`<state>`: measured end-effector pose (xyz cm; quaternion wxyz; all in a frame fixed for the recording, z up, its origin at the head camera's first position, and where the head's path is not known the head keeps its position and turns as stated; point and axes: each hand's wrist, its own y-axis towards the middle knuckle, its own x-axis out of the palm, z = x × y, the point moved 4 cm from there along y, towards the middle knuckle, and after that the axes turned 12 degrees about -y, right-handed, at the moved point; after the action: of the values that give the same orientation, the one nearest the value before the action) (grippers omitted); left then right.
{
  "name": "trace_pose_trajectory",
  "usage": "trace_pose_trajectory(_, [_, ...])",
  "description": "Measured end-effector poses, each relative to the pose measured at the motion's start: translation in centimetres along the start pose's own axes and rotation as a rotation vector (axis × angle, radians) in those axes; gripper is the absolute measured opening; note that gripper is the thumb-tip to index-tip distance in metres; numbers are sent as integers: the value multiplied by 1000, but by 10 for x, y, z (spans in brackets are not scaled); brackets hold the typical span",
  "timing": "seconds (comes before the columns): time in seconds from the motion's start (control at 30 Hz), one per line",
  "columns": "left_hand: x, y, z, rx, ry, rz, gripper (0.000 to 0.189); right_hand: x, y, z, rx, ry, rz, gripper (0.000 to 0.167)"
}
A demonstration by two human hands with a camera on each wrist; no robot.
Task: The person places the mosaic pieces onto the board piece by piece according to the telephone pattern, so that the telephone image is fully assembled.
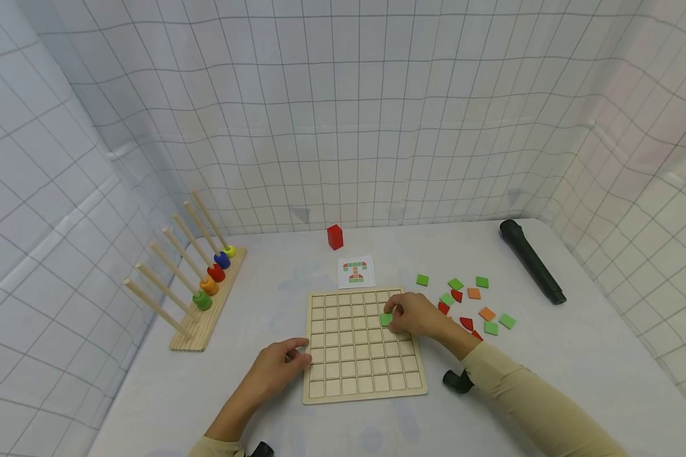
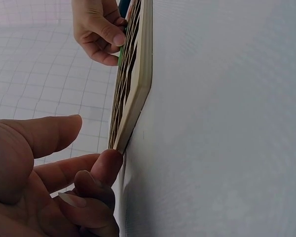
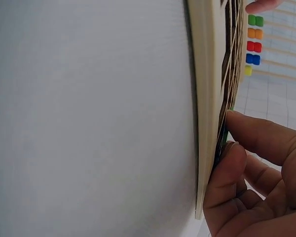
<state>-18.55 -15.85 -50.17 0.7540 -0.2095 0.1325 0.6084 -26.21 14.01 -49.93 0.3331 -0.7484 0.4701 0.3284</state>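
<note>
Right grip (image 1: 416, 315) pinching green tile (image 1: 386, 319) (partly hidden), grid board (image 1: 361, 381)

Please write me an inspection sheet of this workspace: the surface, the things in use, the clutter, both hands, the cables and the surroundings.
Surface: white table, flat.
Things in use: wooden grid board lies flat; a green tile is in one of its cells; a pattern card lies behind the board.
Clutter: loose green, red and orange tiles right of the board; a peg rack with coloured rings at left; a red block; a black cylinder.
Hands: left hand touches the board's left edge; right hand pinches the green tile.
Cables: nothing seen.
Surroundings: white gridded walls.
</note>
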Motion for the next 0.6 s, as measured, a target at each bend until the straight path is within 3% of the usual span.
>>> trace_pose_trajectory(0.6, [-1, -1, 2, 7, 3, -4, 37, -17, -3, 6, 1, 14, 12, 25])
